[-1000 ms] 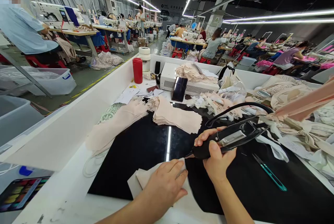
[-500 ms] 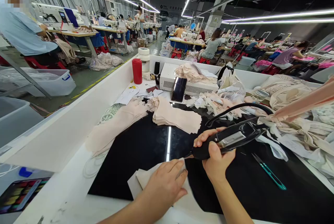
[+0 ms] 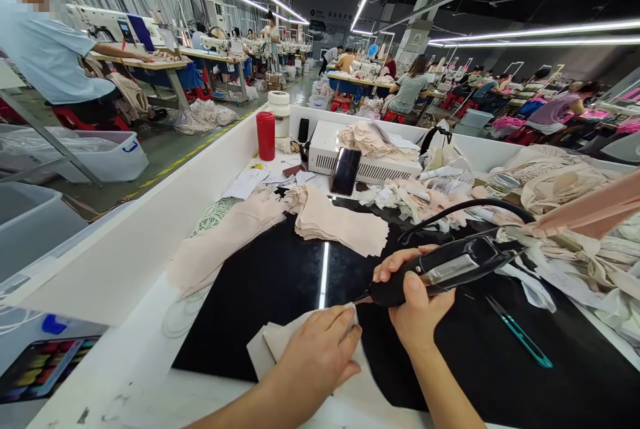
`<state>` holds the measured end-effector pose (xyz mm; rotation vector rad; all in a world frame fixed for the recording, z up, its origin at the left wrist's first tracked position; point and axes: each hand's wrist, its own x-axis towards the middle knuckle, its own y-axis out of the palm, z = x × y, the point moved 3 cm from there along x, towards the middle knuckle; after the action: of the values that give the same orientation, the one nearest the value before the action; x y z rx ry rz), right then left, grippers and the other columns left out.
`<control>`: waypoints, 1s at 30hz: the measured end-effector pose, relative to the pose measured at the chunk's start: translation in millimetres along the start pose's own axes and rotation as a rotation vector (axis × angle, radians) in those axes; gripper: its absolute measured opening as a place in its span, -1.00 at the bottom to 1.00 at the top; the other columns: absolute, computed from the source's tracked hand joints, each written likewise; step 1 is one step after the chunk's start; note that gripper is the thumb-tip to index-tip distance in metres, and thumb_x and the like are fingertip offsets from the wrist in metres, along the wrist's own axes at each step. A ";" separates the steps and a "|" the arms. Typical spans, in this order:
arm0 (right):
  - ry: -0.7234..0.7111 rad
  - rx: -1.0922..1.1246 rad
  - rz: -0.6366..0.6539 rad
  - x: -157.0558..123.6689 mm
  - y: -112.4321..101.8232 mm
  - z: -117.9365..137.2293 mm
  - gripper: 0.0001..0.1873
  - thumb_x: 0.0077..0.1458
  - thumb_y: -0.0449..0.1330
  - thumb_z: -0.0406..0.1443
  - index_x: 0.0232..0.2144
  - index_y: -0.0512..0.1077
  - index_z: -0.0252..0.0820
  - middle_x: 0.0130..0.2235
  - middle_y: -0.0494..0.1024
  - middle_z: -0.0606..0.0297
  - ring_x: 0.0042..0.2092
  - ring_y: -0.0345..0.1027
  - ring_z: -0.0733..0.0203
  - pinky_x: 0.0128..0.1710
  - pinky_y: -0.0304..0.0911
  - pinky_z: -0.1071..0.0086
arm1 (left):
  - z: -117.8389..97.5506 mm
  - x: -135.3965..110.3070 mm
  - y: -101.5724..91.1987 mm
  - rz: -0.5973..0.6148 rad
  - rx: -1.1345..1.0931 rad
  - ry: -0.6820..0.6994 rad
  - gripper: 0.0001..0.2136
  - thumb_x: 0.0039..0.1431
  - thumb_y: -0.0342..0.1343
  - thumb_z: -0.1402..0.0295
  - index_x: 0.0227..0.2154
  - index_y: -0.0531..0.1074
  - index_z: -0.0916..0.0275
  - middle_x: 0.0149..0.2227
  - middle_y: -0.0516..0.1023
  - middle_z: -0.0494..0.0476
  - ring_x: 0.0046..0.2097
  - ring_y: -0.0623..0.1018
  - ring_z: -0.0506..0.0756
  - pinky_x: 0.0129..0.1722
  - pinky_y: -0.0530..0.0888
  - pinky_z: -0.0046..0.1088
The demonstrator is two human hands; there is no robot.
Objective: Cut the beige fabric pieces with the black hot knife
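1. One left hand (image 3: 315,355) presses down on cloth (image 3: 277,339) beneath it.
2. One right hand (image 3: 420,309) grips one tool (image 3: 453,262), its tip near the left hand.
3. Two fabric stacks (image 3: 340,219) lie nearest beyond the left hand.
4. One snips (image 3: 523,335): right of the right hand.
5. One phone (image 3: 345,171), one cup (image 3: 266,135): farther beyond both hands.

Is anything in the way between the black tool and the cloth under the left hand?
Nothing visible: the tip of the black tool in the right hand is right by the pale cloth. The left hand lies on it, close by.
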<state>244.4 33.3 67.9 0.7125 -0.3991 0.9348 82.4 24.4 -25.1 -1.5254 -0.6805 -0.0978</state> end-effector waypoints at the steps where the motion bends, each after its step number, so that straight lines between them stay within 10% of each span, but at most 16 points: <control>1: 0.000 -0.002 0.002 -0.3 0.4 -0.3 -0.67 0.16 0.36 -0.19 -0.09 0.34 -0.02 -0.39 0.47 0.45 -0.48 0.37 0.30 -0.50 0.41 0.36 | -0.1 0.1 -0.1 -0.004 0.004 0.000 -0.51 0.28 0.29 0.02 0.10 0.47 0.26 0.20 0.52 0.21 0.19 0.53 0.17 0.16 0.52 -0.30; 30: 0.002 0.026 -0.019 4.5 -0.3 14.8 -0.68 0.11 0.39 -0.22 -0.12 0.38 -0.05 -0.42 0.50 0.43 -0.49 0.37 0.28 -0.52 0.42 0.34 | 23.6 2.8 -10.4 0.056 -0.025 -0.050 -0.61 0.33 0.29 0.14 0.10 0.46 0.19 0.23 0.50 0.13 0.21 0.50 0.17 0.20 0.49 -0.26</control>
<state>247.0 25.3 81.0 0.7381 -0.3790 0.9244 71.7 46.5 -17.0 -1.5747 -0.6778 -0.0257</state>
